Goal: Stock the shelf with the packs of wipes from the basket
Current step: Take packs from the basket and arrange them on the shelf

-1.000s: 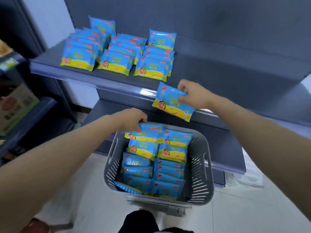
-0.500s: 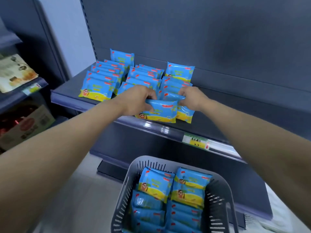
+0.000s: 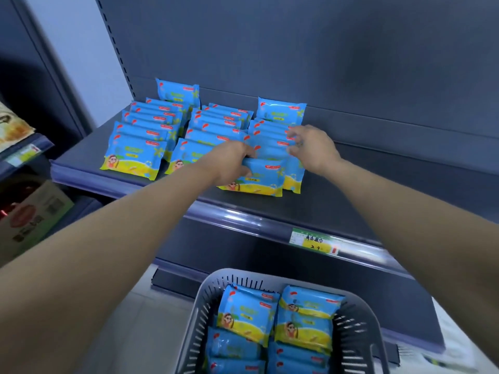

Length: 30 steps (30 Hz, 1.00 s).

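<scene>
Nearest to the viewer, the grey basket [image 3: 198, 327] is holding many packs of wipes [image 3: 247, 314], so I am judging that the stocking is only partly done. Just beyond the basket, the front rail of the shelf [image 3: 378, 190] is carrying a price label [image 3: 313, 241].

Further beyond the basket, the left hand [image 3: 232, 163] is gripping the front pack [image 3: 259, 179] by its upper left edge, with the fingers curled round it. This pack is leaning against the right row [image 3: 280, 114] on the shelf. The right hand [image 3: 310, 147] is reaching a little further. Its bent fingers are lying at the tops of that row, but blur is hiding whether they are pinching a pack or only steadying it.

The placing step seems to be in hand. The next move is calling for a release once the pack is standing in line, then a reach down to the basket. The pack is sitting near the shelf's front edge, so a careless push could be sending it toward the basket.

Beyond the basket and to its right, the shelf is lying bare, giving open room. Farthest from the basket, the left row [image 3: 135, 155], the middle row [image 3: 216, 122] and the back panel [image 3: 324, 63] are closing the space.
</scene>
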Available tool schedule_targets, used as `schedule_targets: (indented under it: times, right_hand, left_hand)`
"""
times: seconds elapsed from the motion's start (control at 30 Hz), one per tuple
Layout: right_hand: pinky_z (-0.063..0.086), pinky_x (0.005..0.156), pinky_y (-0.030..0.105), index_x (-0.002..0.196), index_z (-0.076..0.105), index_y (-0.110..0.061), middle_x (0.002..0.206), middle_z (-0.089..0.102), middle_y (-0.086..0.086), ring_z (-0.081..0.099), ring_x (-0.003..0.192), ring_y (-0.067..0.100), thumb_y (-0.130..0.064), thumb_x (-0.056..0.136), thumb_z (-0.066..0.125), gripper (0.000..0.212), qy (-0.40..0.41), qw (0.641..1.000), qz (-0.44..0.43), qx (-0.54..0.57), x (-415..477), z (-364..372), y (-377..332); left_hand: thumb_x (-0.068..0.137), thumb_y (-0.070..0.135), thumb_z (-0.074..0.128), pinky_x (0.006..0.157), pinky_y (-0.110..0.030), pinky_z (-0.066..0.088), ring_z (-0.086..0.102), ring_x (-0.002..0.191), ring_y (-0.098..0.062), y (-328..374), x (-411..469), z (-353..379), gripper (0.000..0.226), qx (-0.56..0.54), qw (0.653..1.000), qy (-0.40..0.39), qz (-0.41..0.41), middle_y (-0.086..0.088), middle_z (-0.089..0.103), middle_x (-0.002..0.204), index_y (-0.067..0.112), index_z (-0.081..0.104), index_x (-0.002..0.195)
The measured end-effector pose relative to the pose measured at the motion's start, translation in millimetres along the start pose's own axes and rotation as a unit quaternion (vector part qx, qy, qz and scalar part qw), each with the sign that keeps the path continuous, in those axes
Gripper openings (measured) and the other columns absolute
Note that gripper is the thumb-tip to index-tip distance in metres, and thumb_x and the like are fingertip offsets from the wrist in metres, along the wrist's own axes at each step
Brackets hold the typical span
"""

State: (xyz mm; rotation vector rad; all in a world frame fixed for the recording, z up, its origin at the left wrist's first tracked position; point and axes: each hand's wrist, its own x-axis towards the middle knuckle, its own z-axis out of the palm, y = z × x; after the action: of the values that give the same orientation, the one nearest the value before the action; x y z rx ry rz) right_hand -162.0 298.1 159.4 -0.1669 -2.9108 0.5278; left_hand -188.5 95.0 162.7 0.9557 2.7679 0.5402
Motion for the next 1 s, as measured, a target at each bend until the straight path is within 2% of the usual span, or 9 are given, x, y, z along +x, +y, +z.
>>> schedule_targets:
  times: [0.1,0.2,0.43,0.6,0.87,1.0]
  right_hand:
    - [0.043,0.091,0.037,0.124,0.057,-0.012,0.121,0.056,0.009,0.053,0.111,0.027,-0.017,0.091,0.054,0.034,0.035,0.999,-0.003,-0.007,-17,-7,0]
    - [0.042,0.093,0.037,0.127,0.054,-0.012,0.121,0.055,0.01,0.053,0.111,0.027,-0.021,0.092,0.055,0.036,0.044,0.999,-0.012,-0.001,-37,-11,3]
    - [0.038,0.098,0.039,0.131,0.049,-0.015,0.128,0.053,0.006,0.048,0.119,0.025,-0.026,0.093,0.052,0.04,0.042,0.996,-0.05,-0.061,-77,-18,8]
    - [0.035,0.096,0.037,0.133,0.048,-0.014,0.129,0.052,0.006,0.046,0.119,0.026,-0.027,0.092,0.051,0.042,0.073,0.986,-0.094,-0.118,-104,-31,-4]
    - [0.032,0.095,0.039,0.12,0.056,-0.007,0.123,0.056,0.011,0.05,0.115,0.031,-0.025,0.084,0.058,0.041,0.216,0.954,-0.155,-0.138,-159,-85,-37]
    - [0.025,0.09,0.034,0.109,0.062,-0.004,0.112,0.062,0.013,0.057,0.105,0.034,-0.023,0.075,0.062,0.039,0.292,0.927,-0.19,-0.14,-192,-106,-42]
  left_hand:
    - [0.084,0.019,0.066,0.093,-0.032,0.038,0.047,0.119,-0.029,6,14,9,0.048,0.038,0.999,0.019,0.004,-0.012,0.051,0.131,0.01,0.051,0.129]
    - [0.084,0.023,0.065,0.103,-0.034,0.03,0.041,0.123,-0.031,11,23,19,0.054,0.104,0.993,0.046,0.008,-0.016,0.047,0.129,0.008,0.047,0.132]
    - [0.083,0.025,0.066,0.104,-0.038,0.024,0.039,0.12,-0.034,19,13,30,0.056,0.134,0.985,0.107,0.014,-0.017,0.046,0.127,0.005,0.045,0.131]
    - [0.083,0.021,0.066,0.103,-0.038,0.027,0.042,0.118,-0.034,44,-18,27,0.053,0.103,0.976,0.182,0.063,-0.016,0.05,0.122,0.005,0.047,0.129]
    - [0.077,0.013,0.068,0.094,-0.035,0.03,0.05,0.105,-0.037,103,-95,-14,0.044,0.093,0.926,0.337,0.139,-0.017,0.055,0.111,0.002,0.055,0.117]
    - [0.077,0.016,0.066,0.095,-0.035,0.032,0.051,0.105,-0.036,126,-133,-23,0.043,0.09,0.912,0.364,0.164,-0.017,0.055,0.111,0.003,0.056,0.117]
